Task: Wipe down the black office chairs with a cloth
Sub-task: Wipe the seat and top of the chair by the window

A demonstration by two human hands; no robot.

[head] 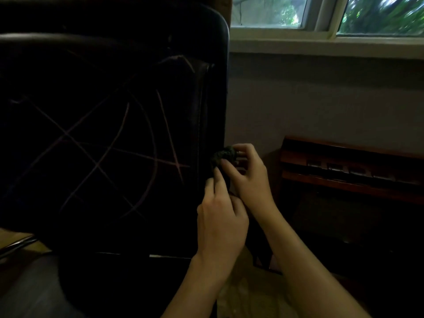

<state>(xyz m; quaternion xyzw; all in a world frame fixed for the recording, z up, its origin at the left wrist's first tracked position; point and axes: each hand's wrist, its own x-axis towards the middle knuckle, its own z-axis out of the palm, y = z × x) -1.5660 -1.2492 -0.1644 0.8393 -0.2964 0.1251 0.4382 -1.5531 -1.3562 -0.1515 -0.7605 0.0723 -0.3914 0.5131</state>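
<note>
The chair (pixel 110 134) back, chalk-scrawled, fills nine o'clock. At centre both hands bunch the cloth (pixel 223 156): left hand (pixel 221 216) fingers pinch its lower end, right hand (pixel 247 175) curled over its top. Next, I judge: press it onto the marks

Both bare forearms enter from the 6 o'clock edge and converge toward the centre, slightly to the 3 o'clock side. The left hand (pixel 221 220) sits lower, back of the hand facing the camera, its fingers curled with the index and thumb reaching toward 12 o'clock in a pinch. The right hand (pixel 249 177) lies just beyond it at 1 o'clock, touching it, fingers bent and thumb pointing toward 9 o'clock, gripping a dark wad.
</note>
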